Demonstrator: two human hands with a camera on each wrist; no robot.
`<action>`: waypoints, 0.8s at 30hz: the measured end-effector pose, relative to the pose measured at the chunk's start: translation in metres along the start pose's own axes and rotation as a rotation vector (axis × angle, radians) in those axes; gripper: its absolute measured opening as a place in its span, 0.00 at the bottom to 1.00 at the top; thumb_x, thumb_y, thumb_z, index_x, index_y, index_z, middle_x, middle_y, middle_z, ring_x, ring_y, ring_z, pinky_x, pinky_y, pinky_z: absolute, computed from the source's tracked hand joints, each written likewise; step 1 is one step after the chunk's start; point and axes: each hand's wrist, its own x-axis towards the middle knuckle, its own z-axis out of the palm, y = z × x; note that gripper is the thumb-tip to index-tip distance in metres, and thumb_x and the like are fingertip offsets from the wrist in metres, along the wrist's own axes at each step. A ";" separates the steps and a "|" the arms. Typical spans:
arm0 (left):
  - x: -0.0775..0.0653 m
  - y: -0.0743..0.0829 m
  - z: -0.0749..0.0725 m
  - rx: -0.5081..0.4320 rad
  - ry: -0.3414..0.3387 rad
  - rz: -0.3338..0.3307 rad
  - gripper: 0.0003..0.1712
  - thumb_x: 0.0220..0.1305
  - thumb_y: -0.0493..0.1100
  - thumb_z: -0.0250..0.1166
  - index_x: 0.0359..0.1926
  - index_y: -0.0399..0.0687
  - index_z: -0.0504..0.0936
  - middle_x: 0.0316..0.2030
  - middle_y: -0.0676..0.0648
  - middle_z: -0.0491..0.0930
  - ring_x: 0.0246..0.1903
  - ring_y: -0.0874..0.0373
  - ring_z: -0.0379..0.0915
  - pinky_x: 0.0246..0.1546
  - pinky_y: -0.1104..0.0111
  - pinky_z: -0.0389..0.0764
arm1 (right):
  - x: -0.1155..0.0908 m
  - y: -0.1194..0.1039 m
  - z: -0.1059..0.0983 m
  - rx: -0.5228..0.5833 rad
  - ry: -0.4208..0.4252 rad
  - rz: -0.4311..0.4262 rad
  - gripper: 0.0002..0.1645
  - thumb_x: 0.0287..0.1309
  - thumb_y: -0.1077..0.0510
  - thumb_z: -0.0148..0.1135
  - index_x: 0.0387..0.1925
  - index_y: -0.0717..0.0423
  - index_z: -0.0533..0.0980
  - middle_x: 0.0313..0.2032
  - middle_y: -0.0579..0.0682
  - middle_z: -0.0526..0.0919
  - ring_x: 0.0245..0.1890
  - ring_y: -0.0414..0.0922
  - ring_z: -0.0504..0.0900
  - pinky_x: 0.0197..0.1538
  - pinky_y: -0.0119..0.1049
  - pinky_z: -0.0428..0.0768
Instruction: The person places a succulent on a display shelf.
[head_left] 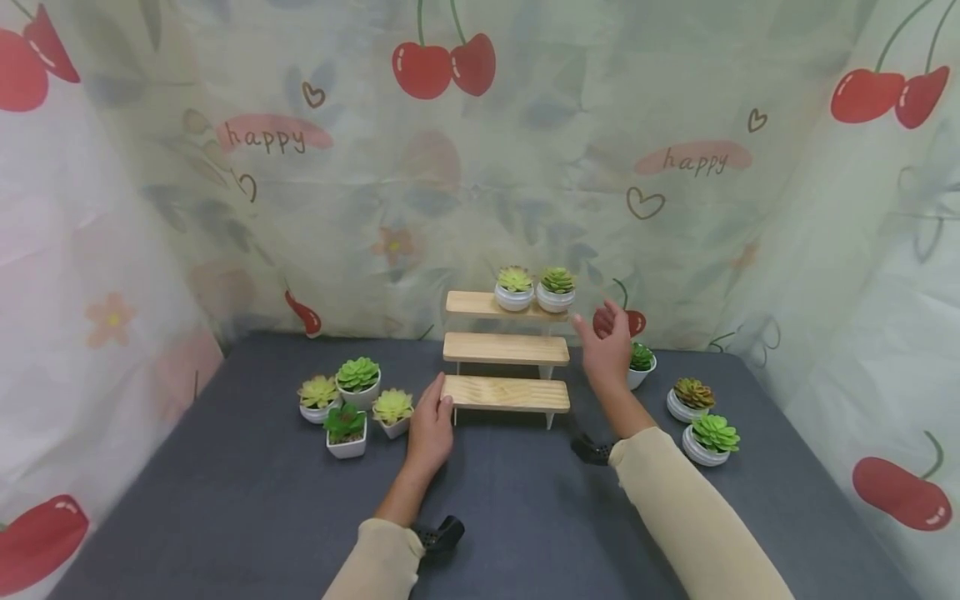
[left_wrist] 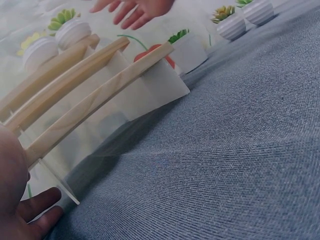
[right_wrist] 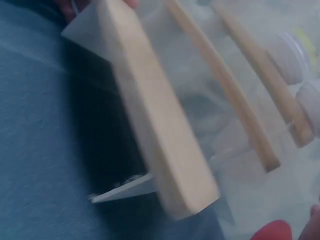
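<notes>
A three-tier wooden display stand (head_left: 506, 348) with pale legs stands on the dark cloth. My left hand (head_left: 431, 425) holds the left end of its lowest board, with fingers beside the leg in the left wrist view. On the right half of the top board sit two potted succulents, a yellow-green one (head_left: 514, 288) and a green one (head_left: 557, 290), side by side in ribbed white pots. My right hand (head_left: 609, 346) is raised just right of the top board, fingers spread apart from the thumb and nothing in them.
Several potted succulents (head_left: 358, 383) cluster left of the stand. On the right are a dark green one (head_left: 641, 364), partly behind my right hand, a reddish one (head_left: 690, 399) and a bright green one (head_left: 711, 439). A printed curtain (head_left: 517, 167) hangs behind the table.
</notes>
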 end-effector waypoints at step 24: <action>-0.001 0.004 -0.002 -0.021 -0.018 -0.032 0.26 0.76 0.37 0.47 0.72 0.37 0.61 0.69 0.35 0.61 0.69 0.44 0.55 0.68 0.52 0.57 | -0.029 0.052 -0.045 -0.196 0.132 -0.007 0.36 0.59 0.53 0.68 0.65 0.60 0.66 0.60 0.60 0.72 0.62 0.53 0.67 0.62 0.51 0.66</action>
